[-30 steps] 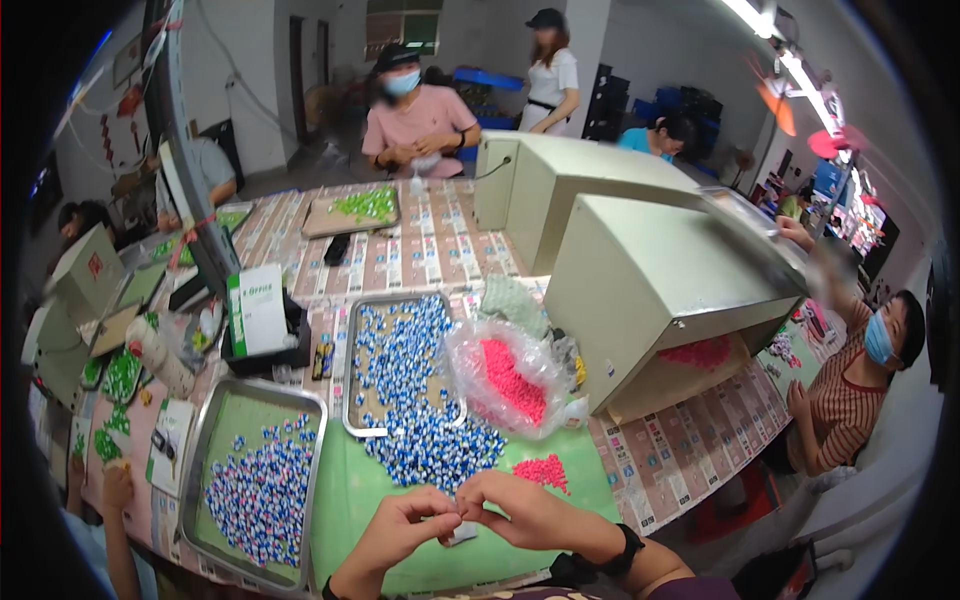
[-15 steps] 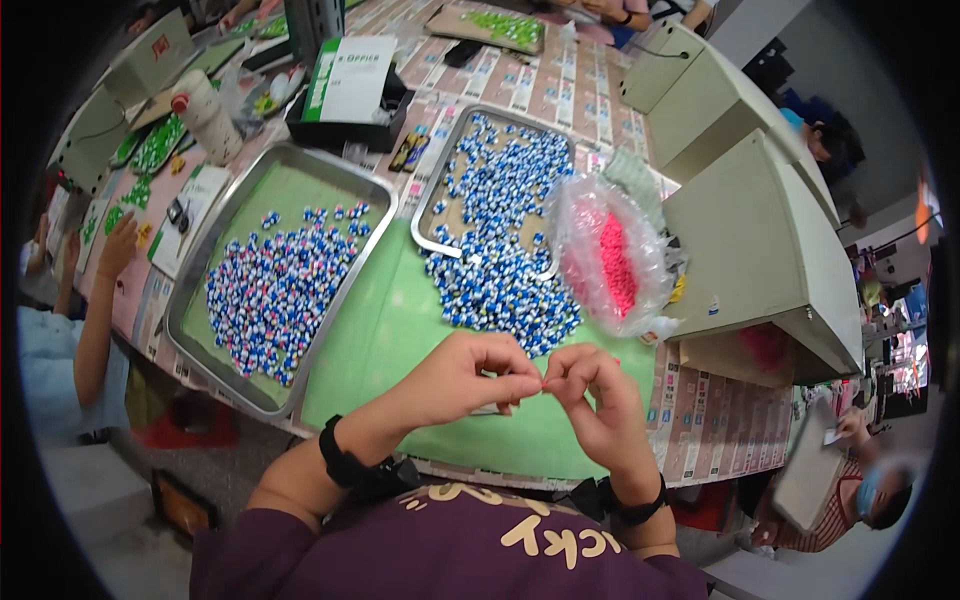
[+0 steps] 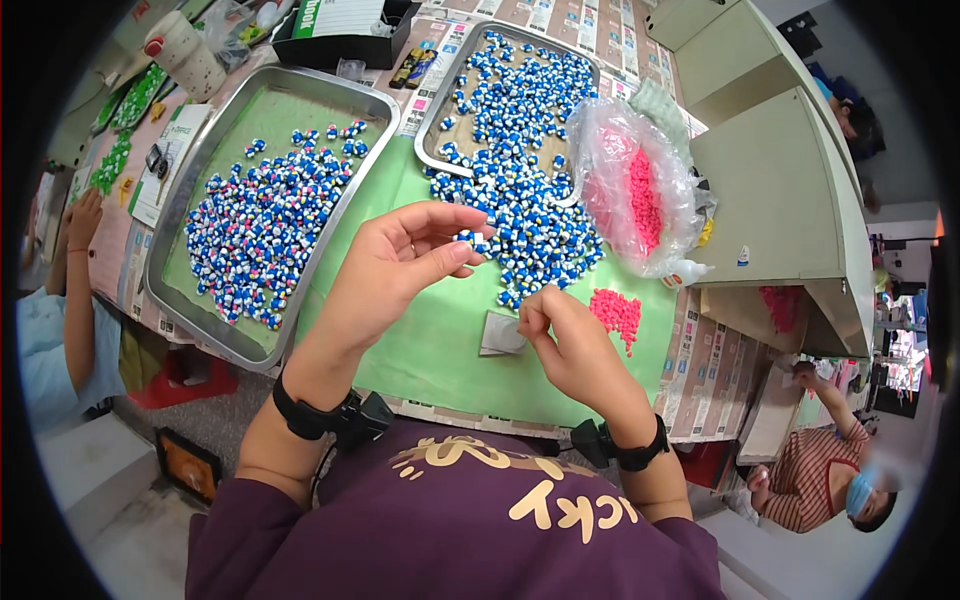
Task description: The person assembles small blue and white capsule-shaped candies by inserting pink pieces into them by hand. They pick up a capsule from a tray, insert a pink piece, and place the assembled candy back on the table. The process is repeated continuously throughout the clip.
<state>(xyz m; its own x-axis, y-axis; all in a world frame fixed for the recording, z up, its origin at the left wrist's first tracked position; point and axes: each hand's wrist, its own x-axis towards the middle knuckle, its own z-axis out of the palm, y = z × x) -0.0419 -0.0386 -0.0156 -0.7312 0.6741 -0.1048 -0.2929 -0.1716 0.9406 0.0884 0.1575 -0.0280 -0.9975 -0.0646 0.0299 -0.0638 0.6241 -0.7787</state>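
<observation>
Head view, nearest first: what do I log?

— Purple shirt (image 3: pixel 440 530) along the lower edge, then a black wrist strap (image 3: pixel 305 408) on each forearm.

— Hands?

— Right hand (image 3: pixel 578 350): fingers curled, over the green mat (image 3: pixel 440 365), beside a small grey square plate (image 3: pixel 498 338). Fingertips are turned away, so I cannot tell whether they pinch anything. Left hand (image 3: pixel 395 255), slightly farther out: thumb and fingers narrowed on one blue-and-white piece (image 3: pixel 466 238).

— Where is that piece?

— In front of a loose heap of like pieces (image 3: pixel 550 240), as I see it; height above the mat I cannot judge.

— Around them?

— Small pink pieces (image 3: pixel 617 313) lie right of the heap. Metal tray (image 3: pixel 200 326) to the left, holding blue-and-white pieces, some showing pink.

— Farther?

— Second metal tray (image 3: pixel 442 102), the heap spilling from its near end; clear plastic bag (image 3: pixel 605 185) of pink pieces at its right. Beyond the bag, I note a pale metal cabinet (image 3: pixel 775 200).
</observation>
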